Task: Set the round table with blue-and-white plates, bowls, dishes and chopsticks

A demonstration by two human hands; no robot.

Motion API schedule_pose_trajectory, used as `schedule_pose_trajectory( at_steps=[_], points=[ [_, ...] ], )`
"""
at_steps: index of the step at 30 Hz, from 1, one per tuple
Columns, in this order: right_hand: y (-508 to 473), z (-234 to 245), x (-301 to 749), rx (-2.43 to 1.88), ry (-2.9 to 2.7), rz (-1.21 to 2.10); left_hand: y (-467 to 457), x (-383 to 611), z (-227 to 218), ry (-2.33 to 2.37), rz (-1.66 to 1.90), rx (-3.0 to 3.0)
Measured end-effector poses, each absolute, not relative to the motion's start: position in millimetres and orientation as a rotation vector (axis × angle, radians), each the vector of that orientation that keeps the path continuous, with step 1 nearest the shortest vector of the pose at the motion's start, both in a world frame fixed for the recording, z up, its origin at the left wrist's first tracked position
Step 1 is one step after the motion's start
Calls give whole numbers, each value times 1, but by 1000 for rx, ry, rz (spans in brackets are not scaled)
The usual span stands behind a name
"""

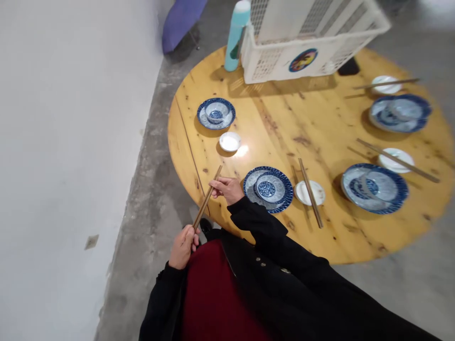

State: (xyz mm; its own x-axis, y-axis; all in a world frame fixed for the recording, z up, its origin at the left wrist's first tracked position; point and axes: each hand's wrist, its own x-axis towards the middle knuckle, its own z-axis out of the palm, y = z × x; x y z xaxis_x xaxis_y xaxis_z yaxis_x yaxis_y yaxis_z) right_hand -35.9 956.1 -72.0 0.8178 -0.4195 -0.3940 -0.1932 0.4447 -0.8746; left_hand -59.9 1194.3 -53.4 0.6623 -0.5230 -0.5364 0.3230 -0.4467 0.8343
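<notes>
A pair of brown chopsticks (203, 208) slants between my hands at the table's left edge. My left hand (183, 245) is closed round the lower end, and my right hand (226, 189) pinches them near the upper end. Just right of my right hand lies a blue-rimmed plate (249, 182) with a glass-like bowl (270, 187) on it. Above my hands sits a small white dish (230, 141) with no chopsticks across it. Beyond it is another blue-rimmed plate (201, 118) holding a bowl (216, 111).
Chopsticks (310, 192) rest across a white dish (300, 193). Two more settings, with plates (400, 196) and chopsticks on dishes, stand at the right of the wooden table (277, 128). A white plastic crate (270, 64) and turquoise bottle (234, 40) are at the back. A white wall (71, 142) runs on the left.
</notes>
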Motion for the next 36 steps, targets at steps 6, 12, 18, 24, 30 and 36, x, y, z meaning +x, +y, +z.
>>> schedule_pose_trajectory(
  at_steps=[6, 12, 18, 24, 30, 36],
  points=[
    [936, -81, -36, -1087, 799, -396, 1170, 3, -52, -409, -1141, 1738],
    [930, -77, -25, -1012, 984, -651, 1155, 81, -53, -635, -1331, 1627],
    [944, -75, 18, -960, 1057, -737, 1159, 155, -65, -707, -1493, 1506],
    [938, -78, 45, -957, 1105, -711, 1150, 188, -76, -679, -1704, 1331],
    [893, -75, 53, -982, 1162, -695, 1105, 201, -86, -680, -1690, 1301],
    [826, -79, 75, -1026, 1266, -640, 1040, 213, -92, -705, -1603, 1350]
  ],
)
